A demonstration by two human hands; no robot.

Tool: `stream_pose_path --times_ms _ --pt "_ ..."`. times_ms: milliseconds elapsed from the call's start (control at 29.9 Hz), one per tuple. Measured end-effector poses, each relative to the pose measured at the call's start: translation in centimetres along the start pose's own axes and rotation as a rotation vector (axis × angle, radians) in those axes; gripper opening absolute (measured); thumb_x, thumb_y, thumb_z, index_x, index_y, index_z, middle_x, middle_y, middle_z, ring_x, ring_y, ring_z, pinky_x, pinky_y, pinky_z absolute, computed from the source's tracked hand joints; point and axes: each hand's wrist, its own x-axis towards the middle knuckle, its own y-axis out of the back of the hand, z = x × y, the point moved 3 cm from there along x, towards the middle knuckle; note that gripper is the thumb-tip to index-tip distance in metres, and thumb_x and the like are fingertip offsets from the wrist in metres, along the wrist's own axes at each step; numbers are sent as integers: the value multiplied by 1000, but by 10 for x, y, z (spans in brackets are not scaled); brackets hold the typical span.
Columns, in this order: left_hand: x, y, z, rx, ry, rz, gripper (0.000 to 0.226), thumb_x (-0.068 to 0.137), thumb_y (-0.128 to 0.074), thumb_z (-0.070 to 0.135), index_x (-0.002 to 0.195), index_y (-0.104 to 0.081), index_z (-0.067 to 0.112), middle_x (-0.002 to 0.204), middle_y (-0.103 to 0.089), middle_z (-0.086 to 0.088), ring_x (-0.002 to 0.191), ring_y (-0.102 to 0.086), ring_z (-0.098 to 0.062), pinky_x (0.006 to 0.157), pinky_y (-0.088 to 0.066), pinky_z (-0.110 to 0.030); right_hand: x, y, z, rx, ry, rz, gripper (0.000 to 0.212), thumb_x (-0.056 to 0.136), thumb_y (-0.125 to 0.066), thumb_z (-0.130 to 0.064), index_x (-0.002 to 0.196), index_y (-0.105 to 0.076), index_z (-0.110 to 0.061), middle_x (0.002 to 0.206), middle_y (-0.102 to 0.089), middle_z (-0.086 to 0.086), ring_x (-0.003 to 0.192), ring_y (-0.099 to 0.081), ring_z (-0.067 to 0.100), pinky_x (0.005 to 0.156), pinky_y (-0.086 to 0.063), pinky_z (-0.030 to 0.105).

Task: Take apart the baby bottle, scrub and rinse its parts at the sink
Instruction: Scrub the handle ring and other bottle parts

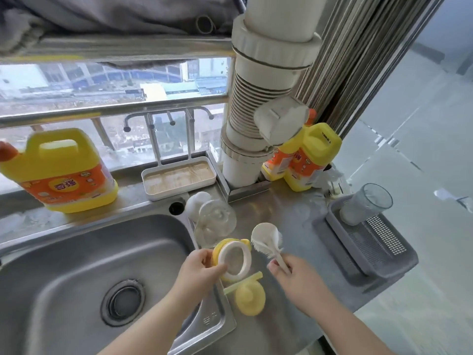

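Note:
My left hand (198, 269) pinches the yellow and white screw collar (234, 260) of the baby bottle over the sink's right rim, its opening facing me. My right hand (299, 280) grips the handle of a white bottle brush (266, 240), whose bristled head points up and left, just right of the collar. On the counter below lie a yellow cap-like part (249, 298) and a pale green straw (243, 283). The clear bottle body (215, 221) lies on its side behind the collar, next to a white round part (197, 202).
The steel sink (76, 265) with its drain (121, 302) fills the lower left. A yellow detergent jug (61, 170) stands on the ledge, two more (304, 157) by the white pipe (263, 98). A drying rack tray (176, 176) sits behind; a grey basket (368, 242) holds a tumbler (364, 207).

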Motion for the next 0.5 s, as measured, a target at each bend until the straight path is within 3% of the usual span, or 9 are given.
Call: stream_pose_path --times_ms 100,167,267,368,434,501 --pt "5 -7 7 4 -97 28 21 72 -68 21 75 -65 1 70 -48 -2 58 -44 -7 54 -38 -11 12 0 17 -8 12 -46 18 96 -49 -30 89 -59 -18 66 -52 -9 58 -44 4 51 -36 13" --pt "7 -11 13 -58 -123 1 7 75 -68 20 68 -68 19 63 -52 8 56 -45 -4 58 -41 -13 19 -2 27 6 7 -70 14 95 -48 -31 91 -57 -20 67 -51 -9 58 -45 4 52 -35 14" --pt "12 -14 8 -23 -127 -21 30 84 -68 6 83 -66 36 74 -66 22 72 -60 3 71 -48 -9 24 -7 37 43 3 -112 11 95 -49 -31 89 -54 -23 67 -50 -9 58 -45 5 53 -34 16" --pt "18 -18 -4 79 -86 93 28 79 -74 18 101 -62 31 99 -62 9 91 -59 -3 77 -44 -5 24 -10 43 73 2 -139 14 93 -53 -29 80 -49 -30 70 -54 -10 61 -47 3 56 -36 15" --pt "16 -23 -9 163 -74 174 35 76 -77 20 105 -59 27 103 -58 8 92 -54 -3 70 -39 -2 20 -14 46 95 -11 -149 16 89 -59 -28 76 -50 -32 73 -59 -11 66 -52 2 59 -38 16" --pt "13 -28 -10 256 -115 256 39 73 -79 22 104 -56 24 104 -52 9 95 -49 -5 73 -35 -6 14 -18 51 114 -24 -161 14 88 -61 -29 77 -52 -31 77 -62 -9 72 -57 5 62 -41 18"
